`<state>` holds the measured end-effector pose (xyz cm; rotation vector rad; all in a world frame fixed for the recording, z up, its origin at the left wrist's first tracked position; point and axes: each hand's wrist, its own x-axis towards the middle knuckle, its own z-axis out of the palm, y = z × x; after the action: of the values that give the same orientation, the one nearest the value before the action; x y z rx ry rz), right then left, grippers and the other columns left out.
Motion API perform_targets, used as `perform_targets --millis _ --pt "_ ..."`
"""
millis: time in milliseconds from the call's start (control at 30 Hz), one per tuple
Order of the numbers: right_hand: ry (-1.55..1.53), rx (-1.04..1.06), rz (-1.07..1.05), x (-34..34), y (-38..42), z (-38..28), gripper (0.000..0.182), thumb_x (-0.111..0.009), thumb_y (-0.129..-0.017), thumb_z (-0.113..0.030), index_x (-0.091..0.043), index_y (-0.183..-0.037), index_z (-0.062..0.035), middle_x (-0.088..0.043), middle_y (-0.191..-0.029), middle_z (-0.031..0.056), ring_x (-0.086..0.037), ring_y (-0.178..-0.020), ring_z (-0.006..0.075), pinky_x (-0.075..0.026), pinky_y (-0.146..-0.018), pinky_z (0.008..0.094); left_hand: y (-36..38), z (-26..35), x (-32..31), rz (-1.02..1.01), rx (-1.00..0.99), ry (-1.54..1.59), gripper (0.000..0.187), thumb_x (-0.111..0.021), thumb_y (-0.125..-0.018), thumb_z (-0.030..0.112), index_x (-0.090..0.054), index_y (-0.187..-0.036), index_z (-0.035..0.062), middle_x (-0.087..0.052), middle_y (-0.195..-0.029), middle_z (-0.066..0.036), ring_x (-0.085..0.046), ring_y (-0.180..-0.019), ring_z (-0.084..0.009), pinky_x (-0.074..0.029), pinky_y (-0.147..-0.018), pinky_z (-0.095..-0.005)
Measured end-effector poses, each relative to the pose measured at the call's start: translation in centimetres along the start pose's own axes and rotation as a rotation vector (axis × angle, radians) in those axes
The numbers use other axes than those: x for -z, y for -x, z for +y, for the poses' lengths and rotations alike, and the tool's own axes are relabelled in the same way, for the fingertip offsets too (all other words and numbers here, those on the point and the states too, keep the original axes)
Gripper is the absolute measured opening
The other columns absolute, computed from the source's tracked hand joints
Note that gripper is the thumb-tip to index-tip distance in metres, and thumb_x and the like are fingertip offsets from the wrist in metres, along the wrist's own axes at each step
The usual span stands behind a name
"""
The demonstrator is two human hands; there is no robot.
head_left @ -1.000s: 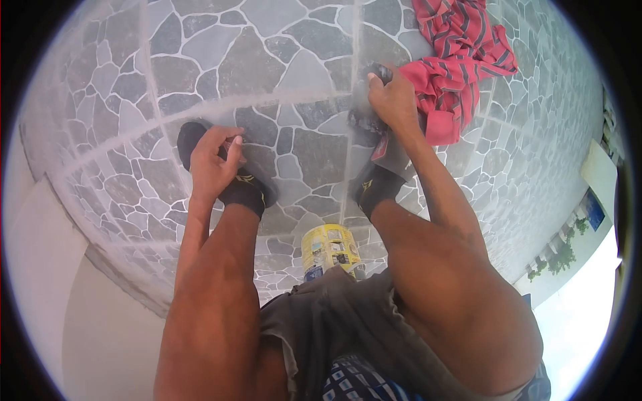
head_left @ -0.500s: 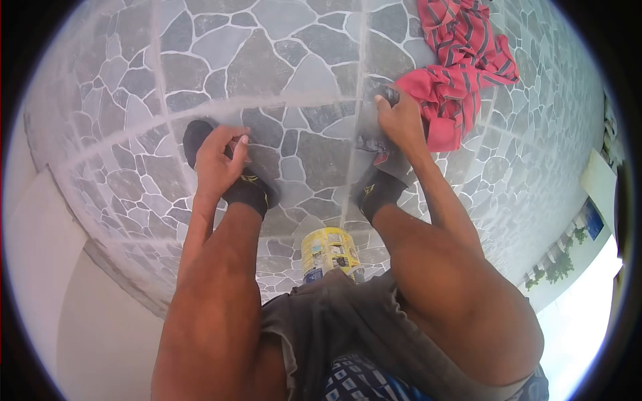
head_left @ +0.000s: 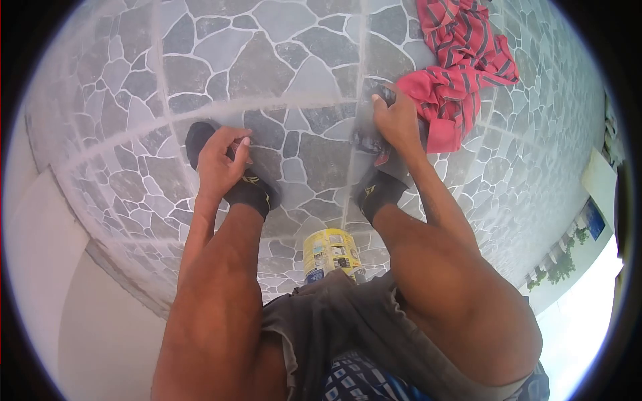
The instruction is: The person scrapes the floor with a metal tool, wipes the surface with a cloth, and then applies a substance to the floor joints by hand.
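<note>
Reaching down past the knees, the person's two hands work low, with a broad span of stone-patterned floor (head_left: 321,160) running between them and on ahead of the feet. The left hand (head_left: 224,157) sits over the left shoe (head_left: 254,190), near its inner edge, fingers bent and thumb apart from them; whether it has hold of anything cannot be told. The right hand (head_left: 401,127) is curled, well closed, around a dark object (head_left: 386,93) ahead of the right shoe (head_left: 371,194); the object's outline is blurred and mostly covered, so its kind cannot be told. A small reddish piece (head_left: 382,158) shows between that hand and the shoe.

Room is tightest on the right hand's outer side, where a crumpled red striped cloth (head_left: 461,73) lies just beside the hand; contact between them cannot be made out. Inward, toward the left hand, the floor gives a wide gap. Behind, between the shins, a yellow-labelled bucket (head_left: 330,250) fills the space, its near part hidden by the grey shorts (head_left: 334,314). The floor's left edge meets a pale wall (head_left: 110,314), well apart from the left hand; far right, it ends near green plants (head_left: 562,266).
</note>
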<state>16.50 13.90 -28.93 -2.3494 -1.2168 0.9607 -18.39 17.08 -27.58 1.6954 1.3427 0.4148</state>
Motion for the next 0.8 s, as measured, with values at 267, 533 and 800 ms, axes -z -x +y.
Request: perform_targets --millis 267,533,800 --pt "-0.013 0.012 0.031 -0.5 -0.9 -0.2 0.040 -0.064 -0.089 -0.022 -0.065 -0.120 0.0021 -0.069 -0.105 0.0298 -0.068 -0.103 0.0425 -0.050 -0.091 0.0435 0.0 0.5 0.0 -0.007 0.035 0.031 0.013 -0.066 -0.090 0.007 -0.072 -0.102 0.0029 -0.066 -0.084 -0.008 -0.064 -0.068 -0.0176 -0.050 -0.067 -0.0296" --pt "0.013 0.026 0.044 -0.5 -1.3 0.0 0.039 -0.065 -0.089 -0.023 -0.065 -0.119 0.0018 -0.072 -0.100 0.0246 -0.070 -0.098 0.0387 -0.051 -0.089 0.0419 0.1 0.3 0.1 -0.041 0.143 0.101 0.014 -0.067 -0.091 0.009 -0.072 -0.103 0.0030 -0.067 -0.087 -0.007 -0.065 -0.073 -0.0166 -0.050 -0.070 -0.0285" --pt "-0.132 -0.066 -0.559 1.8 4.8 -4.6 0.043 -0.068 -0.089 -0.034 -0.067 -0.119 -0.0034 -0.072 -0.100 0.0175 -0.067 -0.089 0.0277 -0.051 -0.083 0.0372 -2.6 5.3 -1.0 -0.288 0.375 0.511 0.040 -0.070 -0.093 0.013 -0.062 -0.131 0.0024 -0.069 -0.114 -0.011 -0.064 -0.091 -0.0138 -0.052 -0.086 -0.0291"
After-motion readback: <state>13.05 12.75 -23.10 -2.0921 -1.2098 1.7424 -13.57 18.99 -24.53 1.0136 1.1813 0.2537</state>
